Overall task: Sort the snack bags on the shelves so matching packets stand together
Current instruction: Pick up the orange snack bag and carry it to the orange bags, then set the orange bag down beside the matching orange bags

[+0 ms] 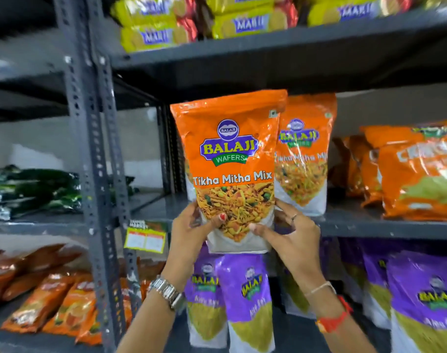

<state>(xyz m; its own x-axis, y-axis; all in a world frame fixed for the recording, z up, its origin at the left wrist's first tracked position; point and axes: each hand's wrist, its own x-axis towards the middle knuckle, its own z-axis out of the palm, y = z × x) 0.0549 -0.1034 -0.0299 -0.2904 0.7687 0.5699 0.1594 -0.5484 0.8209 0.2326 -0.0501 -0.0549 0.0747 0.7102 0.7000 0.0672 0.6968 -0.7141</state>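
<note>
Both hands, left (192, 225) and right (291, 230), grip an orange bag (230, 159) upright; next, stand it beside its twin (304, 154), right.

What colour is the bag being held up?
Mostly orange, white at the bottom: the held bag, clearest in the head view.

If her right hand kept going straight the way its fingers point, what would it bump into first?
The right hand already touches the held orange Tikha Mitha Mix bag; its fingers point left across the bag's bottom, probably toward the left hand.

Yellow price tag (144, 240) (blurred print).
</note>
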